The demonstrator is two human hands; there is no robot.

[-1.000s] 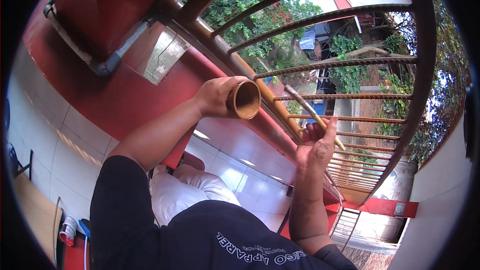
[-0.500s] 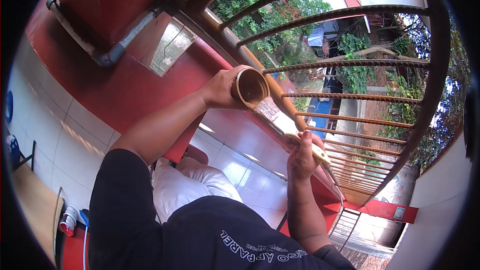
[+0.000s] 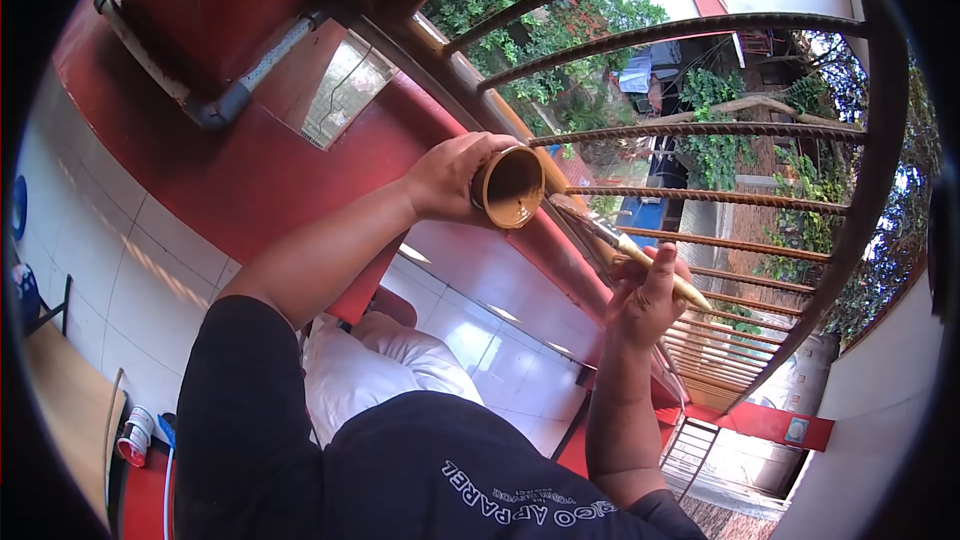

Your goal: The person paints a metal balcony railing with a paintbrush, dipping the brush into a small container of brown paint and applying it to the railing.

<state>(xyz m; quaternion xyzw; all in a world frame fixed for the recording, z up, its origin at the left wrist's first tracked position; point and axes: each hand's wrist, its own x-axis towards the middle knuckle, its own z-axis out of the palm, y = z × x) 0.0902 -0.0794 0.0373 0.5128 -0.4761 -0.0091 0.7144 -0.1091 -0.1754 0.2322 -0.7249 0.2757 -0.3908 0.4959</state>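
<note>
My left hand is wrapped round a paint cup, tilted so that its mouth faces me. Brownish-yellow paint coats the cup's inner wall and lower lip. To the right of the cup, my right hand grips a paintbrush by its pale handle. The brush's bristles look brown with paint and point toward the cup, a short way from its rim. Right beside the bristles runs the brown lower rail of a railing; whether they touch it cannot be made out.
Ribbed metal bars of the railing stretch to the right, with plants beyond. A red ledge and grey pipe elbow are on the left. Below lie a white sack, tiled floor and a small paint tin.
The paintbrush has moved right, away from the cup's lower rim, and its handle has turned outward. My right hand has shifted right and up; the cup has shifted slightly right.
</note>
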